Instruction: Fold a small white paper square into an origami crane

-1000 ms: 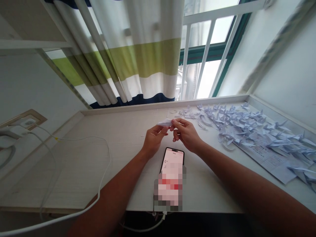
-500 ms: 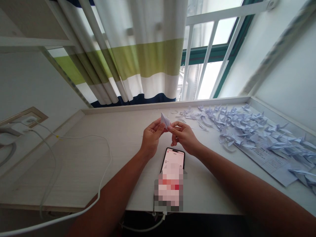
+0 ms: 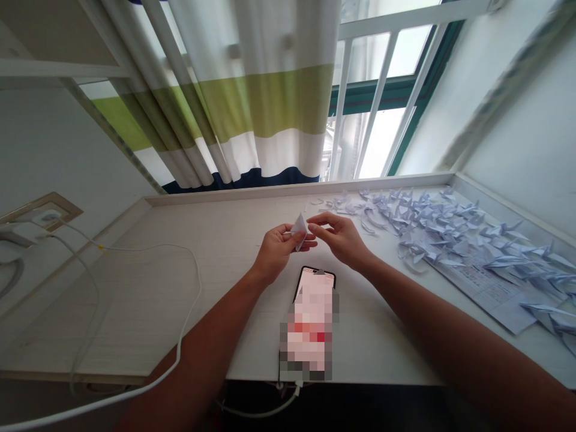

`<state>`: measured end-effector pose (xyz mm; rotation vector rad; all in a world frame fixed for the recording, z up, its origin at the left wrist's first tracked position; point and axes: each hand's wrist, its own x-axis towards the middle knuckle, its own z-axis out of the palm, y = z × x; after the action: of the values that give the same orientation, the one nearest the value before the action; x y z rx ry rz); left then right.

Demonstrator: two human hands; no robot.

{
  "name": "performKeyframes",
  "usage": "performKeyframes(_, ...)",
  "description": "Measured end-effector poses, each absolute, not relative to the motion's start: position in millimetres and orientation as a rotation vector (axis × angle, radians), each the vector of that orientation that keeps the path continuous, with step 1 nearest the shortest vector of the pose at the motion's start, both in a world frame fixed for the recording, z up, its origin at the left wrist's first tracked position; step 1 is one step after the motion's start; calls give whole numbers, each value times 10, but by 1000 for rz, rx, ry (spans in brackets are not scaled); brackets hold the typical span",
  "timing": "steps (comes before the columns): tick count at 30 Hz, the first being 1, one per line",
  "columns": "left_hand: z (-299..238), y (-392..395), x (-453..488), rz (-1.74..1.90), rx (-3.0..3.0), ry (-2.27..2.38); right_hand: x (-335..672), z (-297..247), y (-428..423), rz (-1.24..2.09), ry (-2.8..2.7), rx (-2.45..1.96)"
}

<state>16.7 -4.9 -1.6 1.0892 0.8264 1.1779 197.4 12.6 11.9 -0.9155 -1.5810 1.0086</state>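
Observation:
My left hand [image 3: 276,249] is closed on a small piece of folded white paper [image 3: 299,227], thumb in front and fingers behind. The paper stands with a pointed tip upward, and its lower part is partly covered by the thumb. At the right edge of the paper is my right hand [image 3: 339,237], thumb and forefinger a little apart with their tips close to it. Whether those tips touch the paper I cannot tell. Below both hands a phone [image 3: 302,285] lies on the white desk [image 3: 180,306], its screen lit and mostly blurred out.
Many folded paper cranes [image 3: 432,222] are heaped at the right, some on a printed sheet [image 3: 490,294]. Narrow paper strips lie near the desk's back. A white cable [image 3: 198,282] crosses the left side over my left forearm. Behind stand a curtain [image 3: 279,102] and window bars [image 3: 371,108].
My right hand's pinch on the paper has loosened and its fingertips have risen along the right edge. The paper has turned slightly and sits a little lower in my left hand.

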Motion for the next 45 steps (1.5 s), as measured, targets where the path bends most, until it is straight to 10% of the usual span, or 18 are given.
performKeyframes(45, 38, -114, 171, 914, 1189, 769, 1997, 50, 164, 972, -1585, -969)
